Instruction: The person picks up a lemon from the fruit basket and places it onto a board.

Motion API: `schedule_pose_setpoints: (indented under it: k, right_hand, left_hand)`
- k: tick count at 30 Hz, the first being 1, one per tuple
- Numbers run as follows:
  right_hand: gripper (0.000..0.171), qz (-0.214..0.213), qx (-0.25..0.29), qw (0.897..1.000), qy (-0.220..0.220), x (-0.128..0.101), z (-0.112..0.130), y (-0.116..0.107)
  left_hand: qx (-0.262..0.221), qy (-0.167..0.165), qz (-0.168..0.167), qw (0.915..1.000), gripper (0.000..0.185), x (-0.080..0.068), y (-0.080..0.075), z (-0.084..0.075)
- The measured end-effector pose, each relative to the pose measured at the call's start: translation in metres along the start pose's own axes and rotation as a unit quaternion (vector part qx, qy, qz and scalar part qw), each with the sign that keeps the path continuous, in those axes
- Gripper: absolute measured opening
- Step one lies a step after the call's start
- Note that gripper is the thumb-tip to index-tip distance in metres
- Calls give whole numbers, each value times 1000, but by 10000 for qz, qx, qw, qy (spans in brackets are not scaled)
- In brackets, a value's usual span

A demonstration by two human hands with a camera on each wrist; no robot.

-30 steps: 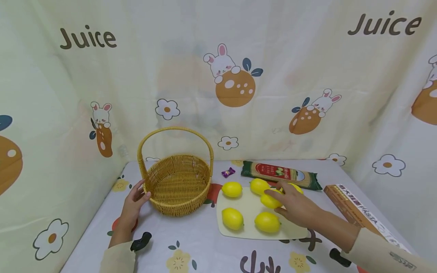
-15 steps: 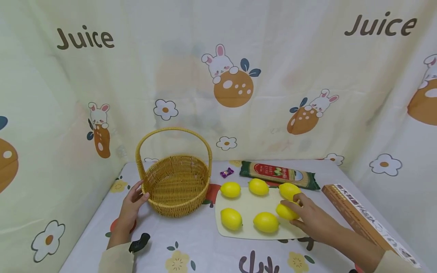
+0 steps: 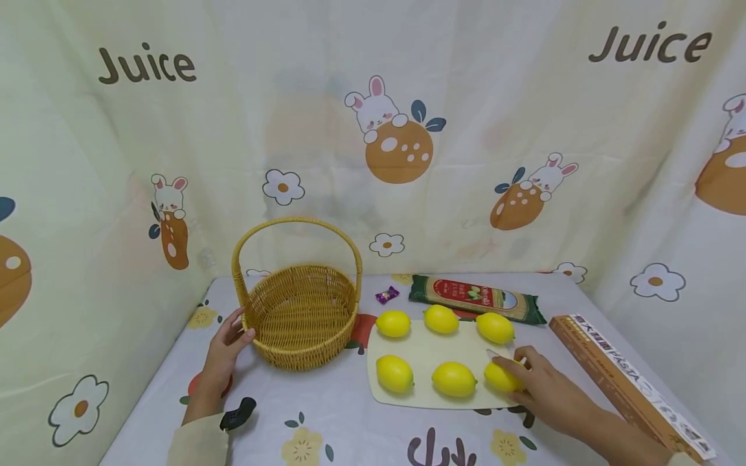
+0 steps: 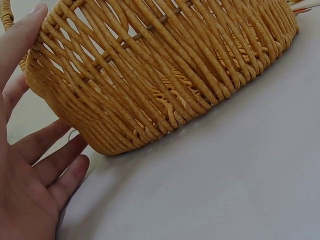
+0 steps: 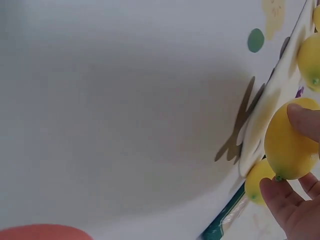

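Observation:
At the wicker basket's point(image 3: 305, 353) left side, my left hand point(image 3: 224, 346) touches the outer wall near the handle's base. In the left wrist view, the thumb point(image 4: 22, 37) lies against the rim and the lower fingers are spread loosely beside the basket wall. My right hand point(image 3: 548, 391) holds a yellow lemon point(image 3: 502, 377) between thumb and fingers, at the front right corner of the cream board point(image 3: 428, 353). Several other lemons stand apart on this board, including one at its front middle point(image 3: 454, 379) and one at its back right point(image 3: 495, 328).
Behind the board lies a green-ended pasta packet point(image 3: 474, 298). A long brown and white pasta box point(image 3: 626, 382) runs along the right side of the table. One small purple wrapped candy point(image 3: 387, 295) sits right of the basket. Printed curtains surround the table.
My right hand has moved the lemon from the board's back middle toward me and to the right, to the front right corner. The left hand stays at the basket.

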State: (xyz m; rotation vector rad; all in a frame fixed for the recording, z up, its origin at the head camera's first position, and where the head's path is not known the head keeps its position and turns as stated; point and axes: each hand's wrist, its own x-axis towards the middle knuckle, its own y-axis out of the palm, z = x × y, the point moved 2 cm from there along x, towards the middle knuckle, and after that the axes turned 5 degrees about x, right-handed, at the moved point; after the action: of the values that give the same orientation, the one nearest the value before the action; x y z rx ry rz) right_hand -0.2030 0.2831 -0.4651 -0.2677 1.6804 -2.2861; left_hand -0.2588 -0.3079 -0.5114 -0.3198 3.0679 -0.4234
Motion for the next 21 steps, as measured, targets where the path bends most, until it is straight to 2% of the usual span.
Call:
schedule_pose_setpoints:
  k: [5,11,21]
  right_hand:
    - [58,-36,91,9999,26,-4,-3,2]
    - [58,-42,-91,9999,-21,-7,-4,2]
    - [62,45,-160,9997,192,-5,-6,-1]
  left_hand:
    - [28,-47,-6,10000,72,-3,-1,-3]
    - [-4,11,-18,10000,70,-3,-1,-5]
    - [-28,-6,-30,10000,70,-2,-1,-4]
